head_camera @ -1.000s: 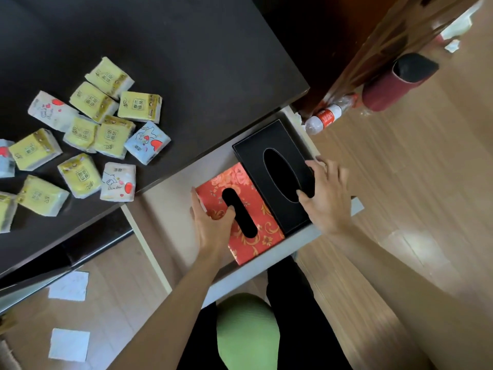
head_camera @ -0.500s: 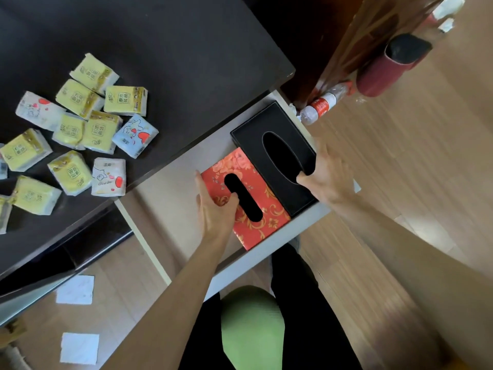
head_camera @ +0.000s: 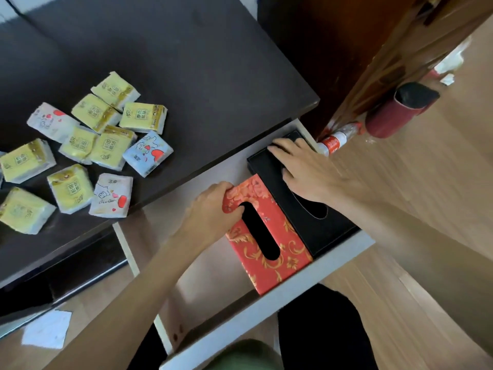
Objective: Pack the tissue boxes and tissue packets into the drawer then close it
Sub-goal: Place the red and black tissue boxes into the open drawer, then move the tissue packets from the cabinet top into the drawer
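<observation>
The white drawer (head_camera: 269, 303) stands pulled out from under the dark desk. Inside it lie a red floral tissue box (head_camera: 277, 252) and, touching its right side, a black tissue box (head_camera: 328, 231). My left hand (head_camera: 213, 209) grips the far end of the red box, thumb at its slot. My right hand (head_camera: 304, 169) lies flat with spread fingers on the far end of the black box. Several yellow and white tissue packets (head_camera: 80, 156) lie scattered on the desk's left part.
The dark desk top (head_camera: 200, 62) reaches over the drawer's back. A plastic bottle (head_camera: 338, 140) and a dark red roll (head_camera: 394, 113) lie on the wood floor beside a brown door. White paper sheets (head_camera: 48, 329) lie on the floor at lower left.
My right hand moved from the black box's near right edge up to its far end. My left hand slid to the red box's far end. The camera view shifted.
</observation>
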`<state>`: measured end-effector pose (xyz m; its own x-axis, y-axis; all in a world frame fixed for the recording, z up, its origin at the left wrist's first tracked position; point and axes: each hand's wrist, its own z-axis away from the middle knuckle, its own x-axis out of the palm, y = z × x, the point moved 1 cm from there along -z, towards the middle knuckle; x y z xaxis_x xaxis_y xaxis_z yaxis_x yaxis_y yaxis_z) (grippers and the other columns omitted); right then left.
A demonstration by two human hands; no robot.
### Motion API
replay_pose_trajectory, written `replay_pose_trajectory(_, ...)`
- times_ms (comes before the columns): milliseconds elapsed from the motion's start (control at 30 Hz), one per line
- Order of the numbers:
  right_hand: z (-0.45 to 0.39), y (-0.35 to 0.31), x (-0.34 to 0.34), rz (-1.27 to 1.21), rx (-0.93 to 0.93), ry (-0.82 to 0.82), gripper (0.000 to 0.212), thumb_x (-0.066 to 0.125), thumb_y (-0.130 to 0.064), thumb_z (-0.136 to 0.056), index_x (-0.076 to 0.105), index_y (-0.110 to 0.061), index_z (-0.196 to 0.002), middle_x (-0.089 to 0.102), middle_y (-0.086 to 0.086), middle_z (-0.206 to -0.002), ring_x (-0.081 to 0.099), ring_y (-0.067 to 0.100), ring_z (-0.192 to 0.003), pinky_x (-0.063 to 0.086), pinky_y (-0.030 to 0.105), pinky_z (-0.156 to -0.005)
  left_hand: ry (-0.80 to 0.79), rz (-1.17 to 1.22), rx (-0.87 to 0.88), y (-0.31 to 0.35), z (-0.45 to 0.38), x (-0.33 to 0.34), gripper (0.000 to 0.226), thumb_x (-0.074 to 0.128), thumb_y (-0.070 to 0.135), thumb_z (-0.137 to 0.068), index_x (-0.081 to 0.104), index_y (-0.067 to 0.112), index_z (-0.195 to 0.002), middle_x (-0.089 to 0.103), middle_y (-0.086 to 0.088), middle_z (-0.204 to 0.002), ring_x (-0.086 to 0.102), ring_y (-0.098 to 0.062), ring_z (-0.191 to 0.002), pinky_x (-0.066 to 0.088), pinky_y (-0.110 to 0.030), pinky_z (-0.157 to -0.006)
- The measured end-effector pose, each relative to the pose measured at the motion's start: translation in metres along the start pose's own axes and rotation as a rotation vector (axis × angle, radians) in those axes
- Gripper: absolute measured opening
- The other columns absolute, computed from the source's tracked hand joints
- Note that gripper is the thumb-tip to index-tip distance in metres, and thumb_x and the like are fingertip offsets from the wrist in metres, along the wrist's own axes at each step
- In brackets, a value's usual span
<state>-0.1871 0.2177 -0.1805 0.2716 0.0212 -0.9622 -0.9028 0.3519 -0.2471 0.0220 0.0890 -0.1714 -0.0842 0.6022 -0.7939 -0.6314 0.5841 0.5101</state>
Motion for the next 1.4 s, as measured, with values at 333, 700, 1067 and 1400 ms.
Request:
replay_pose_trajectory(333,-0.01,0.011,-0.007,-0.021,-0.035,-0.083,0.064,0.051,-0.008,-0.091,0.04,-0.019,-0.154,0.037,-0.006,-0.16,0.038,0.023,-0.141,0.046,0.05,-0.103,0.196,-0.229,0.26,-0.017,-0.011,0.004,0.032,0.056,0.057,-0.085,0.059,0.026,-0.091,0.067,0.001,-0.089,0.063,-0.031,-0.089,0.041,-0.037,-0.066)
replay_pose_trajectory(700,0.081,-0.012,0.005,-0.041,0.021,0.074,0.027,0.052,-0.028,-0.104,0.073,-0.028,-0.12,0.071,-0.007,-0.126,0.065,0.018,-0.113,0.048,0.034,-0.092,0.28,-0.235,0.258,-0.024,-0.007,0.027,0.042,0.052,0.056,-0.09,0.065,0.017,-0.102,0.071,-0.011,-0.108,0.063,-0.037,-0.104,0.044,-0.038,-0.077)
replay_pose_trajectory(1067,0.042,-0.099,-0.03,-0.403,-0.038,0.297,0.021,0.06,-0.023,-0.1,0.079,-0.026,-0.108,0.075,-0.015,-0.107,0.067,0.005,-0.105,0.049,0.027,-0.092,0.414,-0.047,0.255,-0.042,0.067,-0.059,0.018,0.056,0.036,-0.09,0.069,0.028,-0.099,0.07,0.011,-0.095,0.065,-0.017,-0.092,0.053,-0.041,-0.085)
replay_pose_trajectory(1400,-0.08,-0.21,-0.032,-0.51,-0.02,0.364,0.023,0.06,-0.019,-0.095,0.078,-0.025,-0.108,0.074,-0.007,-0.117,0.066,0.015,-0.111,0.051,0.038,-0.1,0.665,-0.044,0.12,-0.15,0.117,-0.15,0.009,0.058,0.036,-0.088,0.067,0.034,-0.09,0.068,0.019,-0.084,0.065,-0.011,-0.082,0.053,-0.035,-0.075)
